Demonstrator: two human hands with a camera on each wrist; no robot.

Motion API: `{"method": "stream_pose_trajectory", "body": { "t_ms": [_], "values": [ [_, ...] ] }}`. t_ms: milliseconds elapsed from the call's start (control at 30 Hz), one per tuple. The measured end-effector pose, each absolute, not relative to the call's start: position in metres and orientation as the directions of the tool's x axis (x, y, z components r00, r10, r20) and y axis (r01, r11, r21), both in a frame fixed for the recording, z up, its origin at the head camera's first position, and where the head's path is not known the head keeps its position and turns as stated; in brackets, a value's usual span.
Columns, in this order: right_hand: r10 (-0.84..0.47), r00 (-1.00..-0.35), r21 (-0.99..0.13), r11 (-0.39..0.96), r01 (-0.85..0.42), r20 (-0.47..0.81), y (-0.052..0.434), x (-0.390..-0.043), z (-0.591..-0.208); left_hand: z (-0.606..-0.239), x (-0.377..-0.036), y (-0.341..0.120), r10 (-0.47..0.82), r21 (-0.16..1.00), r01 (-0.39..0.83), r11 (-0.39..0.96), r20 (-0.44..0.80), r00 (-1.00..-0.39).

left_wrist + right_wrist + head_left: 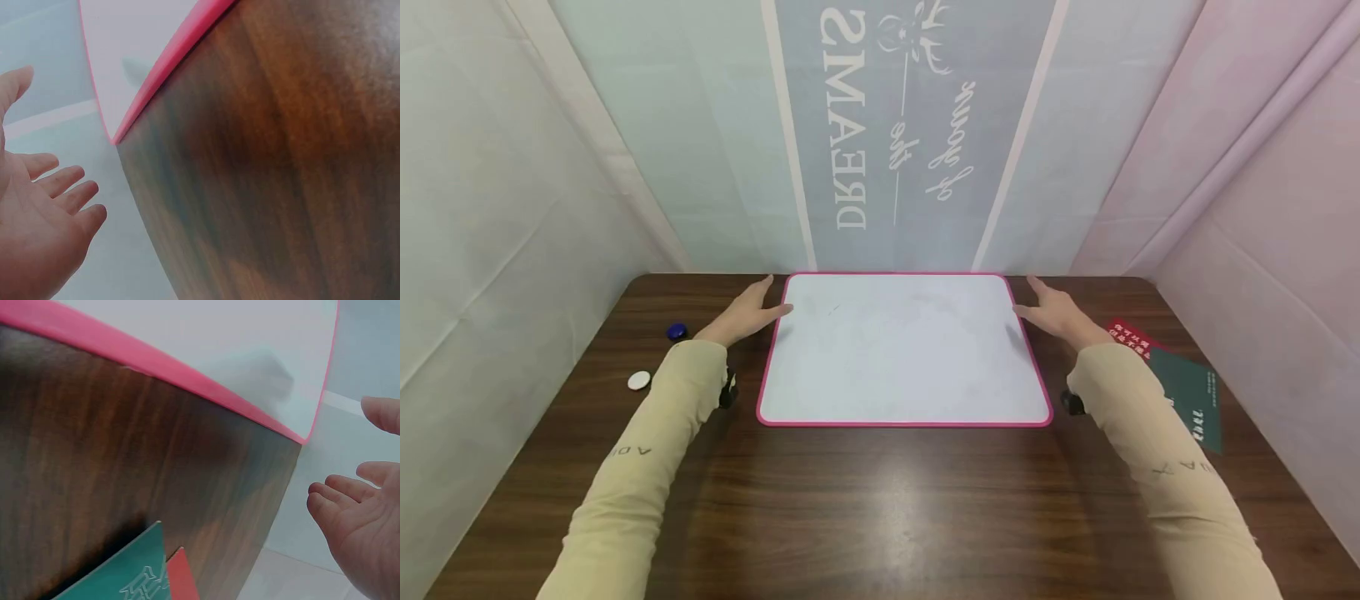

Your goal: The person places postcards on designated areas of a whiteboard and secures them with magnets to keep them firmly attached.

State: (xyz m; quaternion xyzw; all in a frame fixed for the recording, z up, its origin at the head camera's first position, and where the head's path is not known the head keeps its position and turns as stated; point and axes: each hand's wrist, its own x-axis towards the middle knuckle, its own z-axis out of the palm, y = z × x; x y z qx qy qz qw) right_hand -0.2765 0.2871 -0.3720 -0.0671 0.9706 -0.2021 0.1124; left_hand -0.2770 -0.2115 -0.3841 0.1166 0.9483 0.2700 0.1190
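A white board with a pink rim (904,354) lies flat on the brown wooden table (880,500), toward its far side. My left hand (747,314) hovers at the board's left edge with fingers straight, holding nothing; the left wrist view shows the same open palm (44,219) beside the pink rim (169,69). My right hand (1054,312) mirrors it at the board's right edge, fingers spread. In the right wrist view that open hand (356,519) is next to the board's corner (187,369). Whether either hand touches the rim I cannot tell.
A blue round cap (677,332) and a white round disc (639,380) lie on the table left of my left sleeve. A red card (1130,335) and a dark green booklet (1191,398) lie at the right. Fabric walls close in behind and on both sides.
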Motion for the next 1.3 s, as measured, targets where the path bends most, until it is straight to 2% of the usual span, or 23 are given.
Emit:
{"method": "stream_pose_trajectory", "body": {
  "t_ms": [300, 533, 967, 1300],
  "values": [
    [-0.207, -0.948, -0.425, 0.901, -0.088, -0.241, 0.287, -0.269, -0.386, -0.394, -0.269, -0.208, 0.343, 0.53, 0.207, 0.822, -0.171, -0.924],
    [-0.242, -0.934, -0.442, 0.89, -0.107, -0.261, 0.284, -0.261, -0.392, -0.403, -0.266, -0.205, 0.35, 0.547, 0.187, 0.816, -0.21, -0.913],
    [-0.288, -0.919, -0.404, 0.9, -0.164, -0.268, 0.28, -0.261, -0.401, -0.407, -0.266, -0.204, 0.359, 0.549, 0.156, 0.821, -0.286, -0.888],
    [-0.311, -0.906, -0.419, 0.891, -0.174, -0.286, 0.276, -0.255, -0.408, -0.409, -0.262, -0.197, 0.376, 0.482, 0.189, 0.855, -0.327, -0.867]
  ]
}}
